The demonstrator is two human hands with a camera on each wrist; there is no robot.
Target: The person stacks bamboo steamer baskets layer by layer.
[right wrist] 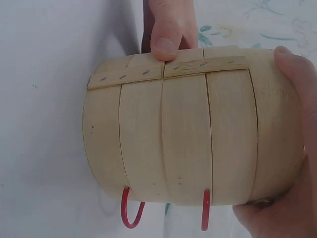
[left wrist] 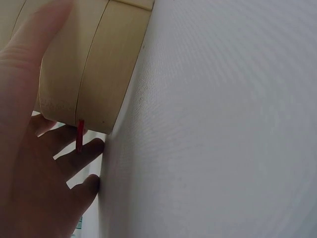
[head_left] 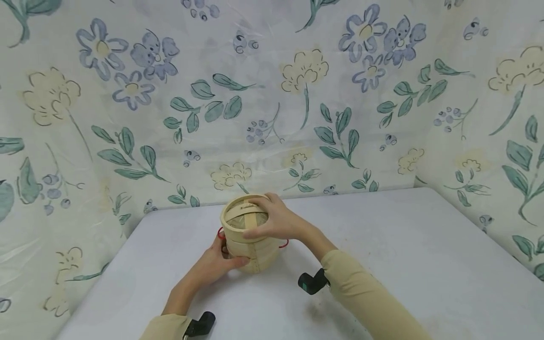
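A round bamboo steamer (head_left: 264, 255) with its lid (head_left: 234, 232) on top stands on the table, its tiers stacked. My left hand (head_left: 212, 265) holds its left side low down, thumb across the front; in the left wrist view the other fingers of that hand (left wrist: 39, 178) reach round the far side, near a red loop handle (left wrist: 79, 136). From above, my right hand (head_left: 278, 219) spans the lid and grips its rim between thumb and fingers. The right wrist view shows the steamer's stapled bands (right wrist: 185, 124) and red loops (right wrist: 125, 213), with my left thumb (right wrist: 166, 42) pressing on the seam.
A white table (head_left: 382, 236) lies under the steamer. Behind it and at both sides hangs a flowered sheet (head_left: 272, 118). Black camera mounts (head_left: 312, 282) sit at both wrists.
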